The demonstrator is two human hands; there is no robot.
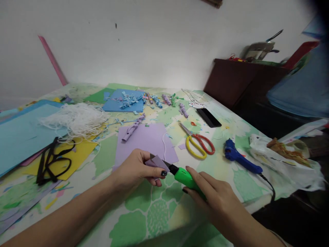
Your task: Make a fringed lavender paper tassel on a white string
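Note:
Between the thumb and fingers of my left hand is a small piece of purple paper. My right hand is wrapped round the green handle of a utility knife, whose dark blade points left and touches or passes behind the purple piece. Both hands are above the front of the table. Just beyond them lies a larger purple sheet with a rolled purple paper tube and a white string on it. Scissors with one yellow and one red handle lie to the right, slightly spread.
A blue glue gun, a black phone and a plastic bag with food are on the right. To the left are white string, glasses and coloured sheets. Paper scraps and fringed rolls lie at the back.

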